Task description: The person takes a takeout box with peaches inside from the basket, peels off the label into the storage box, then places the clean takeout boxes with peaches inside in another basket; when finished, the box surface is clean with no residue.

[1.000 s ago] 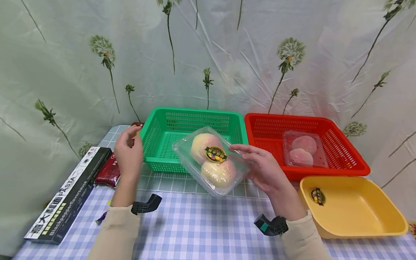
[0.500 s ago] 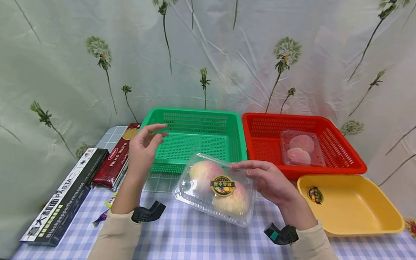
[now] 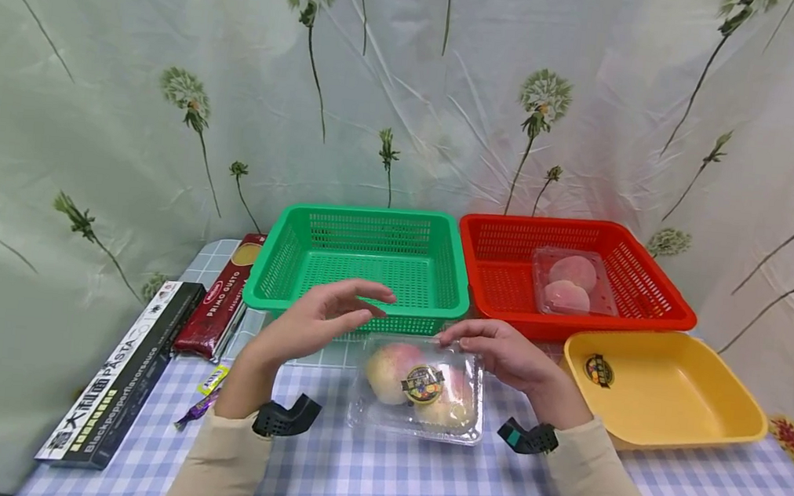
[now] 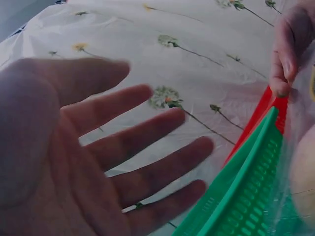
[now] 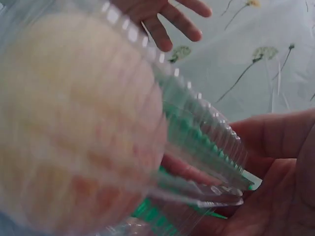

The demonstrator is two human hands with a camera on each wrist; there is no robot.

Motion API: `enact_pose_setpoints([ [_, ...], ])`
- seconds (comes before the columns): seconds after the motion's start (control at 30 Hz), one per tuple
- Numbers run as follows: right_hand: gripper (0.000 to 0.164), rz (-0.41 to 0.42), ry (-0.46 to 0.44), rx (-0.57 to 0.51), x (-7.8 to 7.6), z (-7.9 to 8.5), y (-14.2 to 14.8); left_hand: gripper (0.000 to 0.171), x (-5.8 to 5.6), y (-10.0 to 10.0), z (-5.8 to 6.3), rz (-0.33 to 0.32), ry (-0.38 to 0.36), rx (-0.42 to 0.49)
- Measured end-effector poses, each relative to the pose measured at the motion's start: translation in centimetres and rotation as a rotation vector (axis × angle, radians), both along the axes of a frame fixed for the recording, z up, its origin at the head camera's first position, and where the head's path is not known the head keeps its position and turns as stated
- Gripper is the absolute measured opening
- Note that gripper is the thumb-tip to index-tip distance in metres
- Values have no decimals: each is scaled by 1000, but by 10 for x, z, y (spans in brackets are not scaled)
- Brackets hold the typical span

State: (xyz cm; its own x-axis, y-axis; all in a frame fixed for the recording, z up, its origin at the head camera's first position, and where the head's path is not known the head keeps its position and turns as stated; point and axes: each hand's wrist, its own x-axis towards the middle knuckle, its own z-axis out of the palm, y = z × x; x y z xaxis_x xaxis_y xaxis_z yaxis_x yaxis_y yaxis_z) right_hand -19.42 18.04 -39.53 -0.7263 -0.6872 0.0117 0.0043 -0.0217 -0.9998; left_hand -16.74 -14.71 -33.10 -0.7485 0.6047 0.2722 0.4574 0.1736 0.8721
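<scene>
A clear plastic clamshell box (image 3: 382,416) with two peaches (image 3: 389,371) inside and a round black-and-gold sticker on its lid is near the middle, in front of the green basket. My right hand (image 3: 511,358) pinches its back right corner; the right wrist view shows the ridged plastic edge (image 5: 197,105) between thumb and fingers. My left hand (image 3: 323,316) is above the box's back left side, fingers extended and holding nothing. In the left wrist view that hand (image 4: 108,157) has its fingers spread, apart from the box.
Behind stand a green basket (image 3: 356,311) and a red basket (image 3: 504,314), the red one holding another box of peaches (image 3: 571,283). A yellow tub (image 3: 667,405) is at right. To the left lie a pasta box (image 3: 124,374), a red spaghetti packet (image 3: 218,299) and small wrapped candies (image 3: 202,400).
The peach box has come down and toward me, turning from tilted to nearly level, with my right hand on its corner. My left hand has moved right, over toward the box.
</scene>
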Motion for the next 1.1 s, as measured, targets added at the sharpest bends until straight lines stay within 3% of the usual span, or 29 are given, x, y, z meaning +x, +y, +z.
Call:
enact_pose_setpoints([
  [0.2, 25, -128, 13, 28, -4, -12, 2, 46, -3, 2, -8, -99, -57, -170],
  [0.37, 27, -222, 84, 94, -7, -20, 0, 55, -7, 3, -17, -170, -102, -259],
  [0.47, 29, -243, 138, 155, -8, -21, -2, 57, -9, 2, -21, -178, -99, -310],
  [0.63, 27, -216, 224, 278, -6, -13, 2, 60, -11, 2, -26, -155, -69, -389],
  [0.87, 32, -151, 336, 447, -1, 5, 14, 64, -15, 5, -36, -165, -80, -408],
  [1.1, 38, -133, 399, 511, 9, 26, 19, 75, -20, 8, -46, -180, -91, -449],
])
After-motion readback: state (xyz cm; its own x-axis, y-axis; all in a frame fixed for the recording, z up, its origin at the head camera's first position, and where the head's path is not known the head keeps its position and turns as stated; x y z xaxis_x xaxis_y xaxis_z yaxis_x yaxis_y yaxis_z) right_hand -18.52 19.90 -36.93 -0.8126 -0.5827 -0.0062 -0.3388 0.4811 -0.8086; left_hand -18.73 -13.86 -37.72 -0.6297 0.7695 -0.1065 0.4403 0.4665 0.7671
